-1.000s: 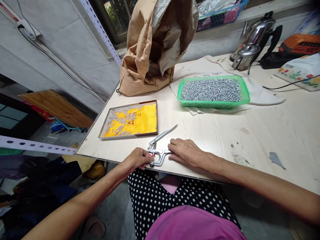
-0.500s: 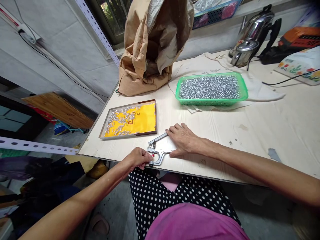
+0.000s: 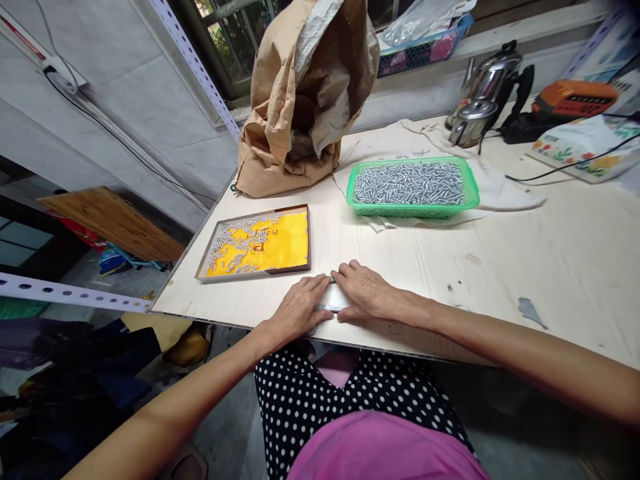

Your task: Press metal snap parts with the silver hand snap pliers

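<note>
Silver spring-type hand pliers lie at the table's front edge, mostly hidden beneath my hands. My left hand covers the head of the pliers, its fingers on the upper handle and its thumb by the lower one. From the other side my right hand grips the handle ends, fingers above and thumb below. Behind my left hand is a shallow tray with a yellow lining and small metal pins scattered mostly on its left side. Whether a pin sits in the jaws is hidden.
A green plastic basket full of small metal pins stands on a white cloth at the back. Left of it rises a large open brown paper sack. A metal kettle and an orange-black device occupy the back right.
My left hand has moved from pinching at the jaws to wrapping over the head and handles. My right hand stays on the handles. The view has shifted slightly.
</note>
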{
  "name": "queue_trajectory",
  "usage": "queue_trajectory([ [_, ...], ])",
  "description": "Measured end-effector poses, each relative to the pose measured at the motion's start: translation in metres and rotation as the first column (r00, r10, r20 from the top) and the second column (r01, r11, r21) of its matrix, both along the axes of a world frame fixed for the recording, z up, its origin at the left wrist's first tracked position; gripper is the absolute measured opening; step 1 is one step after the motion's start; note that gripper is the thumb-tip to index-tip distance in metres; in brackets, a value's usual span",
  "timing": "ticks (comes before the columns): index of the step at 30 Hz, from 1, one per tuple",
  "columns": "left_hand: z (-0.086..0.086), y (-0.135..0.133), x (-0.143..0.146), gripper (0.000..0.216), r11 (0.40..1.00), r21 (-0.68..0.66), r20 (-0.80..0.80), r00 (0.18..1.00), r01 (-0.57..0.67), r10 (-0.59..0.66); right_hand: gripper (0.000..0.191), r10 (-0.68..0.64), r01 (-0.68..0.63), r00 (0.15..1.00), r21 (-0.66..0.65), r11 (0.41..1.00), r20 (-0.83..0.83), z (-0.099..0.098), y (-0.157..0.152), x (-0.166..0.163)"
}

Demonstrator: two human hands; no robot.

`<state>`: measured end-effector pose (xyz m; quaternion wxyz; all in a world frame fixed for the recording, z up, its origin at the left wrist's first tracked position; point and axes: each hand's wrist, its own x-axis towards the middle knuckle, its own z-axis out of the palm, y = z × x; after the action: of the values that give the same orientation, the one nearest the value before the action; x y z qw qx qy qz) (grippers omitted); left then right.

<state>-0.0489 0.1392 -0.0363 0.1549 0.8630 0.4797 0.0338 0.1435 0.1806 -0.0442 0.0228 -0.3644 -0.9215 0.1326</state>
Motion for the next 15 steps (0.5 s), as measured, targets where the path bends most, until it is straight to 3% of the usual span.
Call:
queue_trajectory([
  [3,0.000,0.013,0.003,0.063,0.998,-0.027,-0.056,0.996,0.064,-0.065,0.069,-0.043,0.044,0.998,-0.025,0.999,0.053,0.009,-0.003,0.004],
  [7,0.004,0.016,0.010,0.044,0.998,-0.024,-0.068,0.996,0.055,-0.057,0.037,-0.040,0.041,0.998,-0.022,0.999,0.043,0.015,-0.007,0.007],
  [12,0.000,0.013,0.017,0.014,0.999,-0.033,-0.045,0.999,0.000,-0.002,0.009,-0.009,0.009,1.000,-0.015,1.000,-0.015,0.001,-0.008,0.006],
  [15,-0.003,0.016,0.017,0.010,0.999,-0.050,-0.053,0.999,-0.013,0.011,0.009,-0.018,0.018,1.000,-0.040,0.999,0.006,-0.006,-0.009,0.003],
])
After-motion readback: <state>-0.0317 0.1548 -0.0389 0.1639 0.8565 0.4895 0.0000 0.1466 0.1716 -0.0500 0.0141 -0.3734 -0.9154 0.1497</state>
